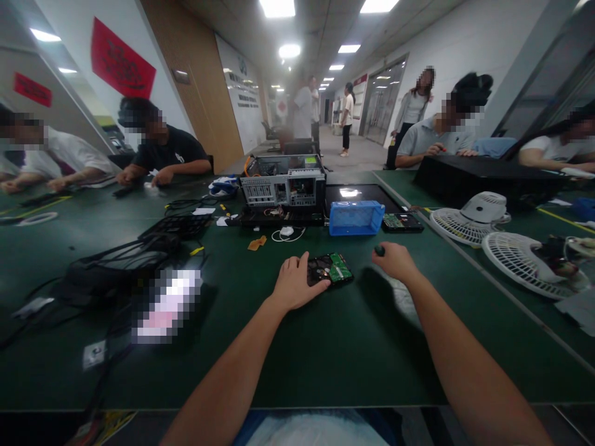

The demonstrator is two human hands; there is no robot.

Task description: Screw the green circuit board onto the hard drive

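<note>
A hard drive (340, 269) with a green circuit board lies on the green table in front of me. My left hand (297, 286) grips its left side, thumb along the near edge and fingers at the far left corner. To the right of the drive, my right hand (394, 261) is raised a little over the table, its fingers closed round a dark tool handle (380, 251). Only the rounded end of that handle shows; the rest is hidden in the hand. A patch of clear plastic (403, 297) lies beneath the right wrist.
An opened computer case (283, 186) stands ahead, with a blue plastic bin (356, 218) and another drive (402, 222) to its right. White fan parts (469, 218) lie at right. Black cables and a bag-like bundle (121, 269) cover the left. Co-workers sit across the tables.
</note>
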